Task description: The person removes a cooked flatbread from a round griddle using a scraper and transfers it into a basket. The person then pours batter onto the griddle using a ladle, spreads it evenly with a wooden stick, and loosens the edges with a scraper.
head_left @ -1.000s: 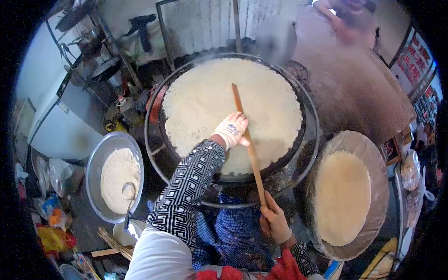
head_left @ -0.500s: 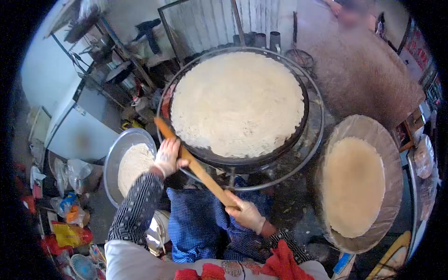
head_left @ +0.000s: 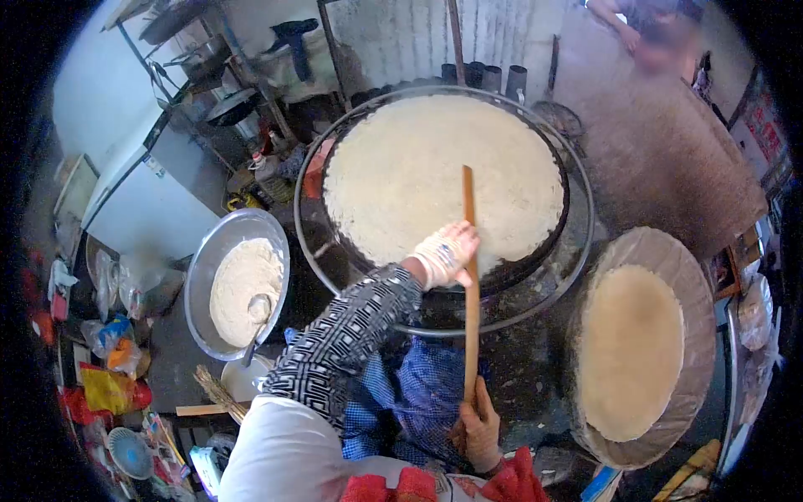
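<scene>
A long flat wooden spreader is held in both my hands, its far end over a thin, pale layer of batter. The layer covers most of a large round black griddle. My left hand, in a thin glove, is closed around the spreader's middle near the griddle's front edge. My right hand, also gloved, grips the near end close to my body. Left of the griddle, a metal basin contains thick pale batter and a ladle.
A metal ring surrounds the griddle. To the right, a lined basket holds pale round flatbread. Behind it is a broad brown surface, with another person's hand at its far edge. A bundle of straw lies front left.
Both hands have moved right, swinging the spreader from the griddle's left edge to over its front right part, now nearly upright in view. The ladle in the basin has come into sight.
</scene>
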Tool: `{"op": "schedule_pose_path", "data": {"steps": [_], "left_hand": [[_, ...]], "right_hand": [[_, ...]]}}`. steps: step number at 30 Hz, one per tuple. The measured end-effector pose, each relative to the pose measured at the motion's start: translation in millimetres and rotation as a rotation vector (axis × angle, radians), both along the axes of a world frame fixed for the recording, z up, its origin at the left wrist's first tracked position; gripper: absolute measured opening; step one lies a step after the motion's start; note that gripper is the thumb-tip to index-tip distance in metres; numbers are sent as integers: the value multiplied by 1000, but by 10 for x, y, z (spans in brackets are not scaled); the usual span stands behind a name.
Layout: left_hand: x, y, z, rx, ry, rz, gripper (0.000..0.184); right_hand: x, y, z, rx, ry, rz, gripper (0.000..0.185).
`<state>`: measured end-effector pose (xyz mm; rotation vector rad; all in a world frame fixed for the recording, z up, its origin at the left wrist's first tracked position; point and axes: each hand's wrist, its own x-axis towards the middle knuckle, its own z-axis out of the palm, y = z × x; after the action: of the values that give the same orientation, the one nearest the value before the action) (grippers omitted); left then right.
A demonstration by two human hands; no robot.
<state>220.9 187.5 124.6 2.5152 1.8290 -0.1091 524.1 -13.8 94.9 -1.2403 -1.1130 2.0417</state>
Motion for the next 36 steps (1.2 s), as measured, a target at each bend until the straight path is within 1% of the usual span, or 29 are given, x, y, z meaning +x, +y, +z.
{"op": "schedule_pose_path", "data": {"steps": [1, 3, 5, 6, 7, 8, 9, 10, 11, 12, 14, 16, 17, 18, 19, 20, 22, 23, 24, 25, 26, 27, 30, 32, 33, 34, 36], "left_hand": [[-212, -72, 74, 19, -62, 10, 106], [-698, -209, -107, 135, -42, 34, 106], [-1000, -421, -21, 135, -16, 144, 105], [-1135, -533, 50, 140, -12, 175, 103], [-1317, -641, -1, 166, -35, 207, 101], [-1509, -788, -54, 118, -84, 300, 112], [-1597, -967, -12, 118, -29, 366, 112], [-1716, -1153, -34, 165, -51, 364, 109], [-1741, -1385, -83, 223, 24, 416, 103], [-1667, -1608, 7, 232, 3, 449, 101], [-1497, -2004, -31, 267, 24, 480, 100], [-1213, -2171, -90, 297, -34, 494, 102], [-983, -2112, 25, 267, -59, 503, 103], [-690, -1940, 80, 323, -56, 447, 101], [-376, -1705, 276, 322, -182, 380, 96], [-151, -1466, 381, 331, -223, 253, 91], [281, -870, 509, 352, -316, 24, 87], [509, -550, 586, 344, -278, -67, 85], [723, -272, 637, 354, -340, -131, 84], [878, 85, 537, 342, -338, -231, 83], [954, 414, 297, 441, -413, -358, 83], [1034, 660, 68, 550, -400, -386, 75], [777, 1033, -75, 88, -113, -293, 67], [282, 949, -65, 121, -80, -211, 67], [10, 893, -113, 96, -77, -148, 70], [-295, 818, -146, 67, -72, -88, 73], [-645, 428, 134, -2, -119, 43, 79]], "right_hand": [[-110, 51, 48, -27, 40, 37, 63], [-323, 183, 96, -53, 110, 113, 64], [-566, 284, 51, -36, 156, 174, 64], [-672, 338, 21, -3, 144, 222, 64], [-778, 392, -8, 31, 132, 268, 64], [-884, 446, -36, 66, 122, 314, 64], [-950, 537, 85, 40, 44, 401, 64], [-966, 567, 139, 11, -27, 490, 64], [-956, 582, 59, 81, -44, 554, 64], [-909, 584, 60, 195, -98, 630, 64], [-760, 593, 57, 422, -209, 760, 64], [-397, 491, 164, 509, -288, 734, 65], [-184, 430, 227, 530, -358, 715, 65], [92, 386, 261, 558, -427, 704, 65], [357, 307, 301, 512, -534, 645, 64], [602, 223, 288, 472, -637, 589, 63], [1159, -37, -233, -5, -341, 23, 65], [1207, -24, -307, -16, -260, -127, 66], [1249, -7, -378, -15, -174, -270, 67], [1164, 4, -355, 218, -168, -287, 68], [1047, 38, -315, 288, -147, -281, 69], [929, 72, -276, 358, -125, -276, 70], [388, 356, 22, 78, -23, -180, 72], [96, 538, 302, -52, 70, -99, 71], [-32, 578, 412, -117, 121, -50, 71], [-181, 637, 417, -113, 129, 17, 70], [-279, 754, 190, -110, 141, 130, 70]]}}
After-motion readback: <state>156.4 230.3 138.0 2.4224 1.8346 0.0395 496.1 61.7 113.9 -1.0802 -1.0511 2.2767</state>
